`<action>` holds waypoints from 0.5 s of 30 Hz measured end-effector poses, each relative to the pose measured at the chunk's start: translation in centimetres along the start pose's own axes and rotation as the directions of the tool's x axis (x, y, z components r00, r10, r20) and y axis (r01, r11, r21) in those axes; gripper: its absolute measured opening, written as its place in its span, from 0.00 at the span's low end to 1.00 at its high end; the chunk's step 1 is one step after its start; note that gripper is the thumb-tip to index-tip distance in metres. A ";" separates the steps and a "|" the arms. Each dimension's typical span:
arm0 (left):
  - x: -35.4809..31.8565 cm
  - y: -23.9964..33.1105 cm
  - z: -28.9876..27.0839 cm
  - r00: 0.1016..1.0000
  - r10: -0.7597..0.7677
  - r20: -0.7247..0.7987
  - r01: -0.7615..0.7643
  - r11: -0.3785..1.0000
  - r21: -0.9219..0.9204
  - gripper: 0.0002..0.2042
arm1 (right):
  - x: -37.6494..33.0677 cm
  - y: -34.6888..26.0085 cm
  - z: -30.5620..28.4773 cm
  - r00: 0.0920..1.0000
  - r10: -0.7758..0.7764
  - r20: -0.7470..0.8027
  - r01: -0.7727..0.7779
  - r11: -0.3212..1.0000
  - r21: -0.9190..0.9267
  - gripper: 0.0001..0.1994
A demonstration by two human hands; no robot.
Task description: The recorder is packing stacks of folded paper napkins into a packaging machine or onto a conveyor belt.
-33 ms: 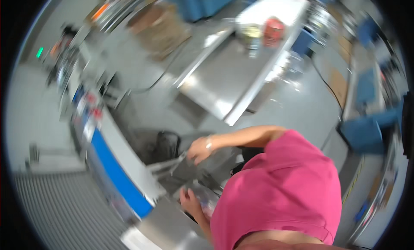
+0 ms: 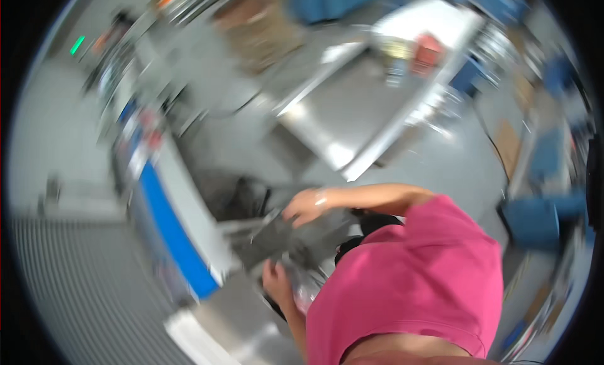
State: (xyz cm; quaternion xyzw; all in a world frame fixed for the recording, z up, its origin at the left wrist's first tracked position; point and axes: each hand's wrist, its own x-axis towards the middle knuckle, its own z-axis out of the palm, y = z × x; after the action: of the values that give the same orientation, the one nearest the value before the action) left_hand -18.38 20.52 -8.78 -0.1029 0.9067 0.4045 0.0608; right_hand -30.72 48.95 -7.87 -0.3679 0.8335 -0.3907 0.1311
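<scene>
My right hand [image 2: 305, 207], with a pale band at the wrist, reaches out across the front of my pink shirt [image 2: 415, 270]. Its fingers are loosely apart and nothing shows in them; a thin metal bar [image 2: 242, 225] lies just left of the fingertips. Lower down is my left hand [image 2: 277, 282], fingers raised and parted. Beside its wrist, clear crumpled plastic [image 2: 304, 289] lies partly behind the forearm. I cannot tell whether the hand touches it. Motion smears both hands' fingertips.
On the left runs a long narrow machine with a blue strip [image 2: 173, 230], ending at a metal plate [image 2: 233, 314]. Ahead stands a steel table [image 2: 340, 119] bearing a red item [image 2: 428, 53] and a yellowish one [image 2: 396, 50]. A cardboard box [image 2: 258, 38] sits behind. Blue bins [image 2: 531, 221] stand right.
The whole view has swung, so the table and machine sit farther right in the picture. My right hand appears slightly right and higher, the left slightly higher. Both hands keep their pose.
</scene>
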 end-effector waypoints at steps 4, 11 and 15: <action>-0.5 5.5 2.4 0.962 0.247 -0.121 -0.243 0.969 0.042 0.17 | -3.4 -3.7 -3.7 0.961 0.234 0.143 -0.250 0.963 0.099 0.19; -10.0 2.6 -5.8 0.733 -0.070 -0.677 0.050 0.998 -0.049 0.16 | 8.4 -12.0 5.5 0.948 -0.119 0.296 0.025 0.953 0.303 0.22; -19.1 -6.9 -12.9 0.317 -0.289 -0.904 0.313 0.931 -0.188 0.23 | 22.0 -15.7 15.8 0.882 -0.468 -0.057 0.470 0.862 0.191 0.23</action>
State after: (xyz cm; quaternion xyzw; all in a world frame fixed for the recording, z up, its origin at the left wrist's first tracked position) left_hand 1.48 9.03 -1.49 -0.4752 0.7547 0.2498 -0.3771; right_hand -29.97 17.81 -5.00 -0.5428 0.6762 -0.4939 0.0650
